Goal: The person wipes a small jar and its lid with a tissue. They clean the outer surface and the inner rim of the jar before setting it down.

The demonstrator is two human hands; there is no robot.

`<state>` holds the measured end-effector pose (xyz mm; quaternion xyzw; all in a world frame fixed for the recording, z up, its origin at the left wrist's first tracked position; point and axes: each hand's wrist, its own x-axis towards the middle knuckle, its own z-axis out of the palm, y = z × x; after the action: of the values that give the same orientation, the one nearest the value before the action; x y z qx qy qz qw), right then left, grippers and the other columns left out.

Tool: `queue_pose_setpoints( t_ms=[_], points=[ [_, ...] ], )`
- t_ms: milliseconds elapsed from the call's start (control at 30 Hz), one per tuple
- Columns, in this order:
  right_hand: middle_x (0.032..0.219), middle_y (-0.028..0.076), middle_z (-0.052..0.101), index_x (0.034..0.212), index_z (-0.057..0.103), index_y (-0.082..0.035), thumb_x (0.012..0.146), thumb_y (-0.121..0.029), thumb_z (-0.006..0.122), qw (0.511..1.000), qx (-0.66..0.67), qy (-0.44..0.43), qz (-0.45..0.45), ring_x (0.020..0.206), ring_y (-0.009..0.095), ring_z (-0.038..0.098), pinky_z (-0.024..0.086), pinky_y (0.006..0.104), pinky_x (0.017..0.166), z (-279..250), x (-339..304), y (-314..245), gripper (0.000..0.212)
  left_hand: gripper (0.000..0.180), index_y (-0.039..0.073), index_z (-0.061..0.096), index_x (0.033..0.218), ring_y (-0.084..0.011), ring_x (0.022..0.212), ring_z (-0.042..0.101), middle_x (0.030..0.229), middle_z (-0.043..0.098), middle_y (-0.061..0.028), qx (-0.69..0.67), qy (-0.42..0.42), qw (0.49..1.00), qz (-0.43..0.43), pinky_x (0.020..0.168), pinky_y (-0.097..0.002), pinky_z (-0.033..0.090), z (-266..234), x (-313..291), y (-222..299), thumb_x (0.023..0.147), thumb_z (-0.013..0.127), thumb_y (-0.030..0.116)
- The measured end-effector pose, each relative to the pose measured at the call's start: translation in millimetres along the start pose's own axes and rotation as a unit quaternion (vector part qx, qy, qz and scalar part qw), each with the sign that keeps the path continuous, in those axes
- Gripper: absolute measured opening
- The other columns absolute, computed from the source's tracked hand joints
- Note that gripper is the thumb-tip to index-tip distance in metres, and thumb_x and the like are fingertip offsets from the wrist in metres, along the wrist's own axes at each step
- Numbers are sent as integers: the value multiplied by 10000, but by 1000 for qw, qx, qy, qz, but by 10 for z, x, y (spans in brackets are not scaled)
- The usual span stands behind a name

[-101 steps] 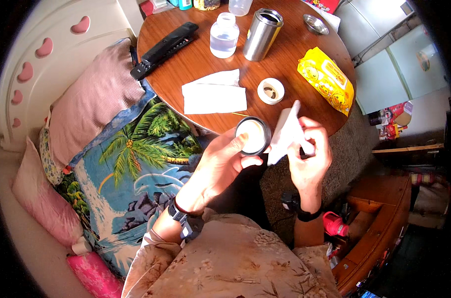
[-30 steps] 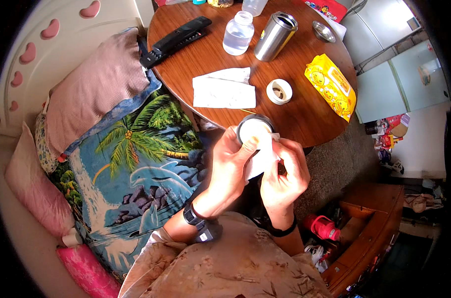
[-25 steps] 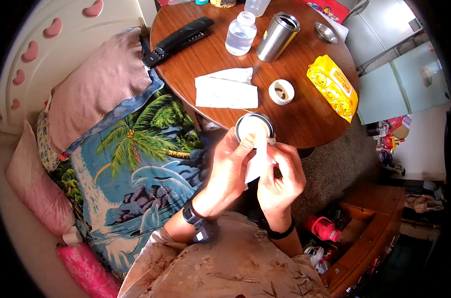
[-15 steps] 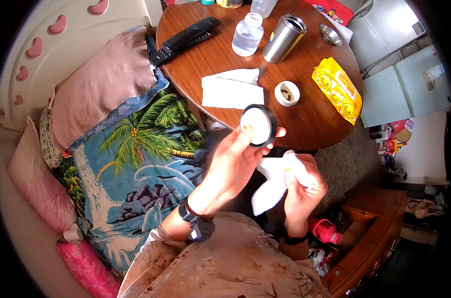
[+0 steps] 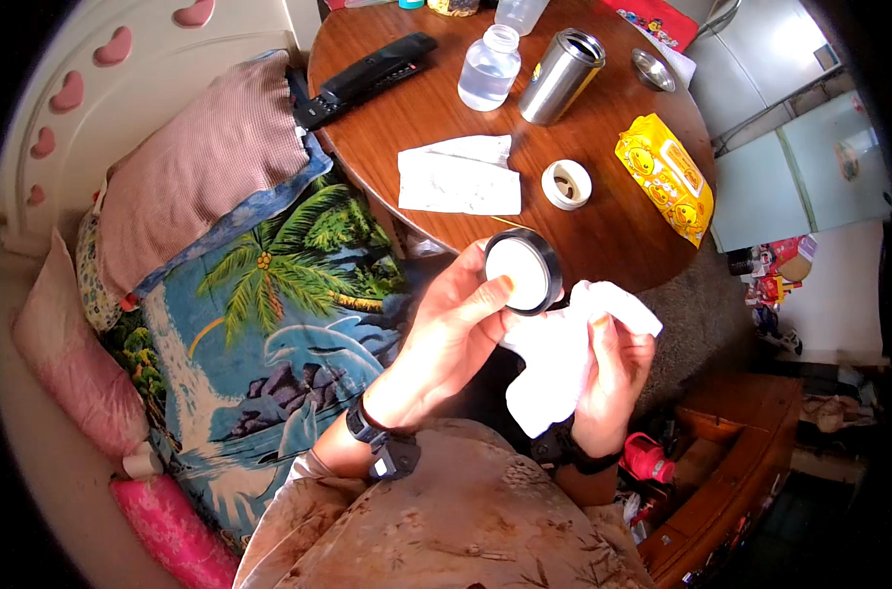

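Note:
My left hand (image 5: 461,312) is closed on a round black-rimmed lid (image 5: 521,272), its pale inner face turned up toward me and the thumb lying on it. Close beside it on the right, my right hand (image 5: 615,368) grips a white wipe (image 5: 552,378), which hangs down between both hands. The wipe's upper part comes close to the lid's lower edge; whether they touch I cannot tell. On the round wooden table (image 5: 603,240) beyond stand a steel tumbler (image 5: 561,79) without its lid and a white ring-shaped piece (image 5: 566,185).
Also on the table are a folded white tissue (image 5: 459,177), a yellow wipes pack (image 5: 665,177), a clear bottle (image 5: 489,69), black remote controls (image 5: 367,79) and a small metal dish (image 5: 653,70). A bed (image 5: 299,344) lies left; an open wooden drawer unit (image 5: 731,461) is at lower right.
The lid in my left hand has moved slightly right and toward me. My right hand has turned and lifted the wipe a little, so more of it spreads out.

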<state>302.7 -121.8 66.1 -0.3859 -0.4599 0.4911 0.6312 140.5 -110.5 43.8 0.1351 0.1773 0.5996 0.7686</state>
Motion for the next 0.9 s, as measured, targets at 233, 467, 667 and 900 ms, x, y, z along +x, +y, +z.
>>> queue_pose_setpoints(
  t_ms=[233, 467, 667, 900],
  points=[
    [1104, 147, 697, 1148, 647, 57, 922, -5, 645, 997, 50, 10, 61, 988, 189, 665, 511, 307, 909, -70, 18, 14, 235, 397, -6, 488, 1218, -133, 1067, 564, 1144, 588, -61, 174, 20, 978, 110, 973, -278, 446, -56, 49, -86, 899, 716, 60],
    [996, 69, 665, 1081, 677, 48, 913, 10, 648, 998, -50, -16, 46, 869, 109, 618, 489, 237, 780, -355, 62, 117, 175, 432, -31, 489, 1300, -154, 1103, 570, 1183, 601, -82, 379, 73, 905, 180, 985, -294, 450, -269, 153, 108, 920, 678, 52],
    [1036, 70, 682, 1114, 661, 18, 920, 37, 634, 981, -174, 72, -52, 909, 112, 638, 512, 249, 790, -948, 409, -7, 196, 362, -48, 517, 1267, -154, 1020, 614, 1127, 646, -108, 606, 147, 735, 268, 929, -298, 496, -649, 539, 832, 962, 640, 104],
    [900, 65, 671, 1089, 691, -12, 888, 45, 632, 845, -498, -14, -196, 781, 144, 643, 509, 275, 706, -946, 1330, 11, 217, 292, -38, 598, 1169, -278, 918, 685, 1004, 684, -191, 702, 190, 636, 258, 812, -349, 525, -914, 930, 1089, 950, 611, 154]
  ],
)
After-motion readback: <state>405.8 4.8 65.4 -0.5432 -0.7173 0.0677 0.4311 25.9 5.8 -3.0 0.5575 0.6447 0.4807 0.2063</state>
